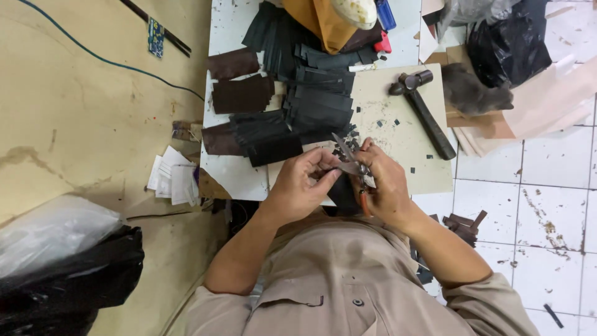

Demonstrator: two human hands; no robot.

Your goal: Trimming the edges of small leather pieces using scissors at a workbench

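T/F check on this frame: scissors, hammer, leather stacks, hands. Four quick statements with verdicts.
1. The right hand holds scissors. True.
2. The hammer is in the left hand. False: it lies on the board, untouched.
3. Dark leather pieces are piled beyond the hands. True.
4. Both hands rest flat on the board. False: they are raised, working together at a small dark piece.

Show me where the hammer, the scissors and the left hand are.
hammer (pixel 429 118): head view, middle of dark handle.
scissors (pixel 346 151): head view, on the blades.
left hand (pixel 303 182): head view, back of hand.
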